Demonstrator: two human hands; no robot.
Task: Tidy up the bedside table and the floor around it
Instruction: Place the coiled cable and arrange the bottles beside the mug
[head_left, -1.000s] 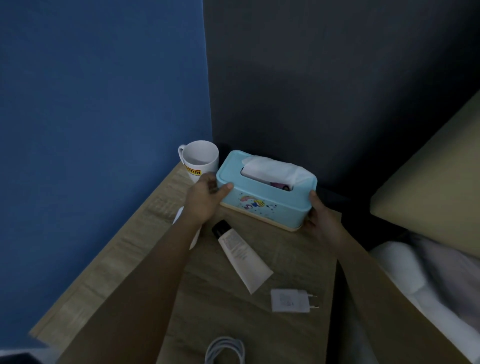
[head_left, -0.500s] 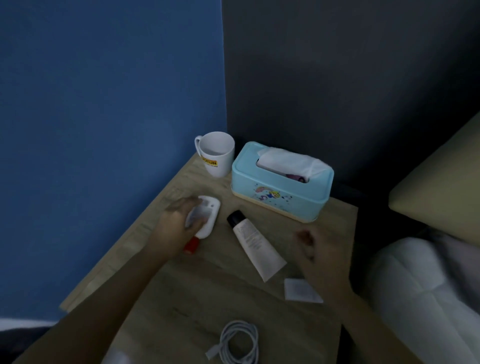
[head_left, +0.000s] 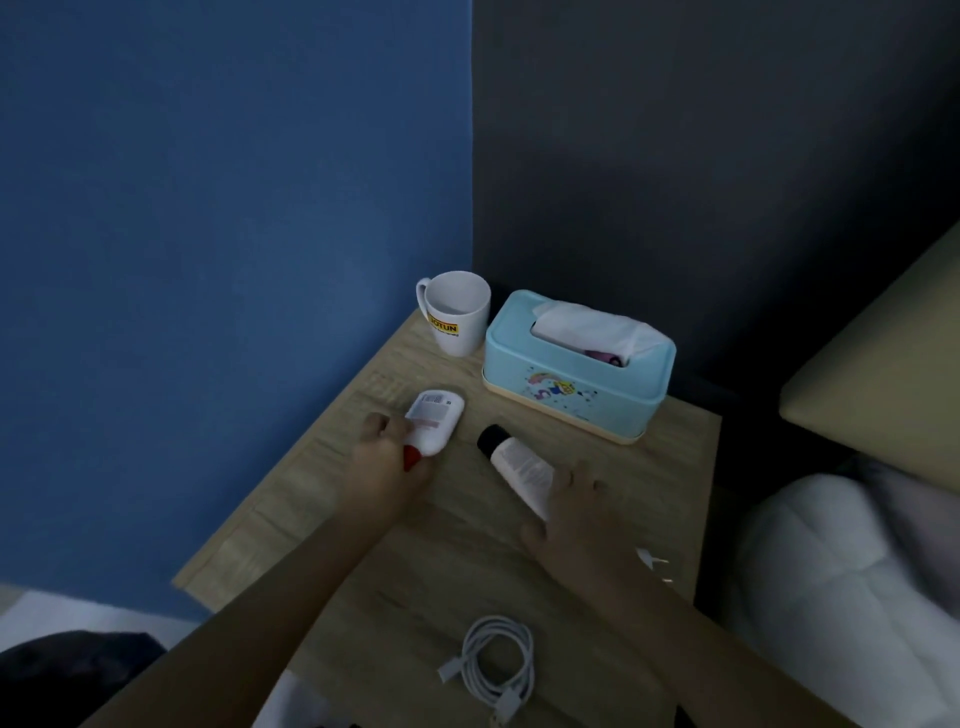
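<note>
1. White bottle (head_left: 435, 422) w/ red cap lies flat at 9 o'clock on the surface (head_left: 363, 571), near that edge. Your left hand (head_left: 387, 460) is curled round the cap end only. Lift from there & the far end may dip or slip out; a loose cap could pop.
2. Tube (head_left: 511, 460), black cap toward 11 o'clock, lies mid-surface. Your right hand (head_left: 576, 512) lies over its tail, fingers spread & straight, not closed on it. Press hard & you squeeze contents toward the cap; a flat drag could roll it.
3. Mug (head_left: 457, 312) stands at 12 o'clock of the bottle, tissue box (head_left: 574, 366) just beside it at 3. Raise the bottle carelessly & you clip the mug; can't tell if it holds liquid.
4. Plug (head_left: 652, 560) at 4 o'clock of your right hand, mostly hidden by the wrist, near the edge by the bed (head_left: 831, 571): a forearm sweep could knock it off.
5. Cable (head_left: 498, 660) coiled at 6 o'clock, btw your forearms; pulling back could snag & drag it off.
</note>
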